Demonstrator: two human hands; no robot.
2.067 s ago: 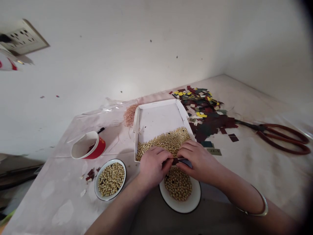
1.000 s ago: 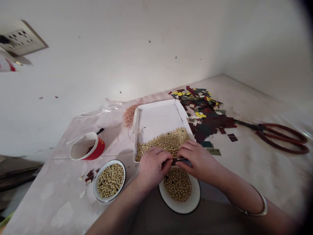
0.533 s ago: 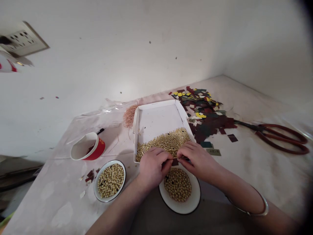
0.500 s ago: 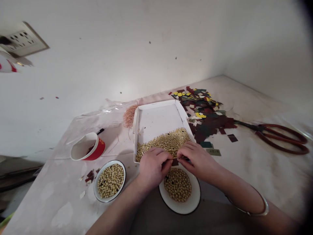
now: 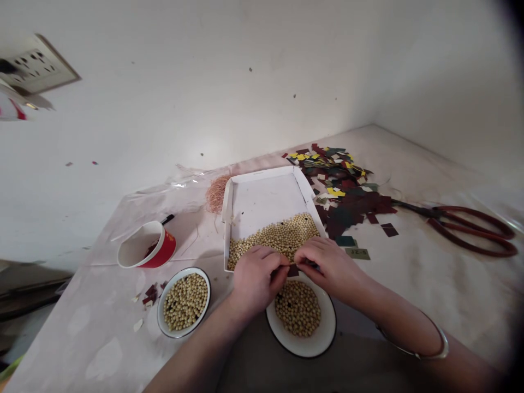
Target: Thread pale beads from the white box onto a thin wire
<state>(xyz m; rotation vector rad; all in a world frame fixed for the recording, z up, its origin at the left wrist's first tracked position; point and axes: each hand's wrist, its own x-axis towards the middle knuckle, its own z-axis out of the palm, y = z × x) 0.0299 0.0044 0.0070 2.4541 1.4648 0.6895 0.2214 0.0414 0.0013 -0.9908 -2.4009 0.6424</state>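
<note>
Above the front edge of a shallow white box lid (image 5: 266,199), my left hand (image 5: 261,277) and my right hand (image 5: 323,263) face each other with fingertips pinched. A small dark red tag (image 5: 293,271) hangs between them, and a thin strand seems to run along its top, too fine to make out clearly. Pale round beans (image 5: 282,236) fill the front half of the lid. Right below the hands stands an enamel bowl (image 5: 303,349), dark-rimmed, with more beans inside. My right wrist wears a metal bangle.
At the left are a second bowl (image 5: 162,322) of beans, a red paper cup (image 5: 167,251) and loose tag scraps (image 5: 150,295). Behind the lid lies a bundle of copper-coloured wire (image 5: 216,194). Coloured tags (image 5: 347,210) are heaped at the right, beside large red-handled scissors (image 5: 470,229).
My right fingertips have shifted very slightly to the left. The dark red tag stays between both hands, and the bowls and lid are where they were.
</note>
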